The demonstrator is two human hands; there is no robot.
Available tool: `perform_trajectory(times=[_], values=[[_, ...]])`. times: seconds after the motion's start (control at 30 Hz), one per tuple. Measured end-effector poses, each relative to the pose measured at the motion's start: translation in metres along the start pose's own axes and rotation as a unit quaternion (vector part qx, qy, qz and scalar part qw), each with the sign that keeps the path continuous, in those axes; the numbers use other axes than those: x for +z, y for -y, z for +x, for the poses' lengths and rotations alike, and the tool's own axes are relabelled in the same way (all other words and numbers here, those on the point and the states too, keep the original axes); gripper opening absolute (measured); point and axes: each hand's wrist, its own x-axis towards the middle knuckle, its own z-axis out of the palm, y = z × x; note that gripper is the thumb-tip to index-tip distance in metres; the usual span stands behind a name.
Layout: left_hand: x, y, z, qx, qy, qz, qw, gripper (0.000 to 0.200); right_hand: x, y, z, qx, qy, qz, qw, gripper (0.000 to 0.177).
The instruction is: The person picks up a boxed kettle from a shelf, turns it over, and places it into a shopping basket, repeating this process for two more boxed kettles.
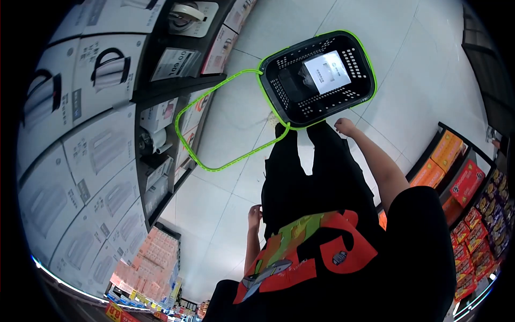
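Note:
A black shopping basket with a bright green rim stands on the floor in front of my feet. Its green handle is folded down to the left. Inside lie a white box with small printing and a dark, partly shiny item. Just off the basket's near right corner is my right hand, its fingers curled in and nothing visible in them. My left hand hangs beside my left leg, loosely closed, also with nothing visible in it. Neither hand touches the basket.
White appliance boxes are stacked on the left, beside a dark shelf with displayed goods. To the right stands a rack with orange cartons and red snack packs. Pale tiled floor runs between them.

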Motion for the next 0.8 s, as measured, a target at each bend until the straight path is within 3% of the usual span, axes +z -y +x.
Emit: perform_trajectory(times=[0.03,0.13,0.2,0.23,0.4,0.47,0.6,0.73,0.8], values=[[0.006,-0.022,-0.001,0.027,-0.017,-0.021,0.999,0.025,0.004,-0.003,0.010,0.024,0.000,0.058,0.998,0.022],[0.028,-0.101,-0.019,0.106,-0.034,-0.038,0.993,0.025,0.006,-0.016,0.045,-0.001,-0.043,0.030,0.999,0.021],[0.042,-0.127,-0.028,0.127,-0.023,-0.042,0.991,0.028,0.000,-0.020,0.070,0.043,-0.087,0.033,0.995,0.019],[0.050,-0.132,-0.028,0.124,-0.025,-0.031,0.991,0.025,-0.002,-0.023,0.085,0.017,-0.134,0.000,0.991,0.019],[0.066,-0.081,-0.024,0.034,-0.068,0.055,0.996,0.026,-0.027,-0.012,0.156,0.067,-0.121,0.047,0.989,0.022],[0.060,-0.027,-0.021,-0.039,-0.074,0.051,0.995,0.024,-0.029,-0.010,0.179,0.023,-0.151,0.039,0.988,0.023],[0.060,0.036,-0.026,-0.135,-0.029,-0.003,0.990,0.027,-0.029,-0.021,0.226,0.040,-0.181,0.002,0.983,0.032],[0.068,0.062,-0.025,-0.135,-0.027,0.018,0.990,0.028,-0.032,-0.022,0.245,0.073,-0.235,-0.054,0.968,0.037],[0.075,0.036,-0.021,-0.137,-0.029,0.010,0.990,0.028,-0.032,-0.025,0.258,0.053,-0.246,-0.065,0.966,0.038]])
